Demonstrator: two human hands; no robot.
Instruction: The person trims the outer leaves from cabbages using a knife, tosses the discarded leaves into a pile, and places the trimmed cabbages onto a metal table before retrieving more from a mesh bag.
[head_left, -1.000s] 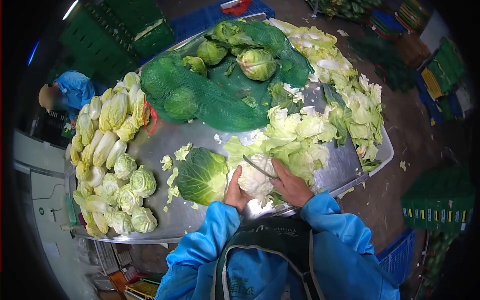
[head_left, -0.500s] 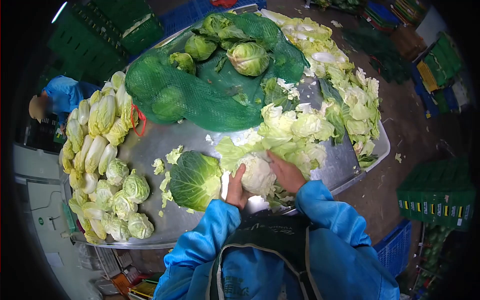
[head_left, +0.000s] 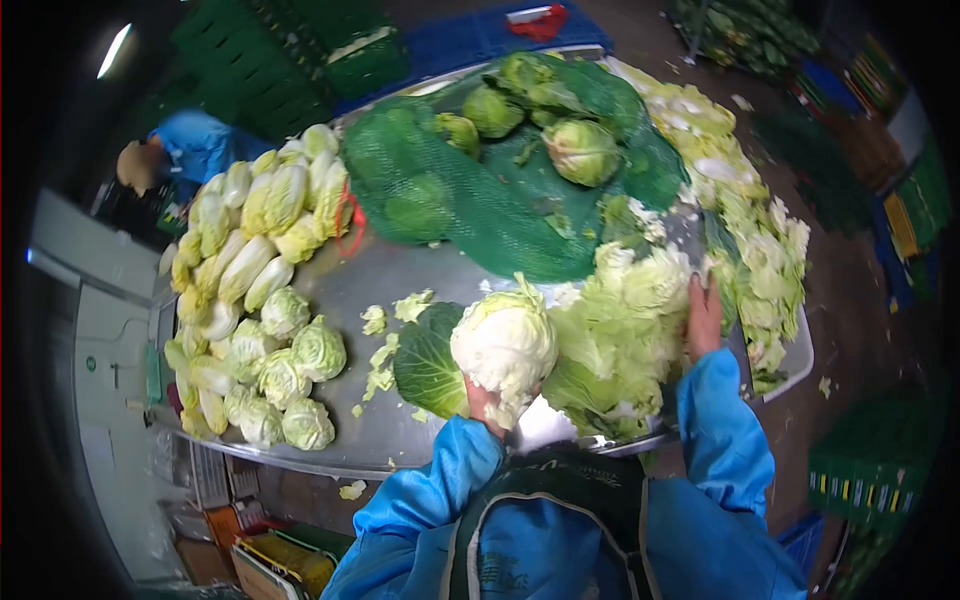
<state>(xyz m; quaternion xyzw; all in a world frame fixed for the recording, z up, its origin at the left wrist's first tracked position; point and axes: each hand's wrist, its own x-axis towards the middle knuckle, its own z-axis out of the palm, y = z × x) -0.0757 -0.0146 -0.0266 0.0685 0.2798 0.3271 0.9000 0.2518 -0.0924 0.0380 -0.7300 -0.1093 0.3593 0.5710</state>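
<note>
A pale, trimmed cabbage head (head_left: 503, 343) rests in my left hand (head_left: 484, 403), which grips it from below and is partly covered by it. Just left of it, a darker green cabbage (head_left: 428, 362) lies on the metal table (head_left: 400, 275). My right hand (head_left: 703, 315) is at the right edge of a heap of loose pale leaves (head_left: 630, 330), fingers extended and slightly apart. Beyond the heap, a green mesh bag (head_left: 520, 235) lies spread with several whole cabbages (head_left: 582, 152) in and on it.
Small trimmed heads (head_left: 283, 376) and long napa cabbages (head_left: 245, 268) are piled on the left. Discarded leaves fill a white tub (head_left: 797, 352) at the right. Another person (head_left: 195, 145) in blue stands at the upper left. Green crates (head_left: 240, 60) are stacked behind.
My right hand has left the cabbage and moved right to the leaf heap. My left hand now has the cabbage alone. The whole view has shifted.
</note>
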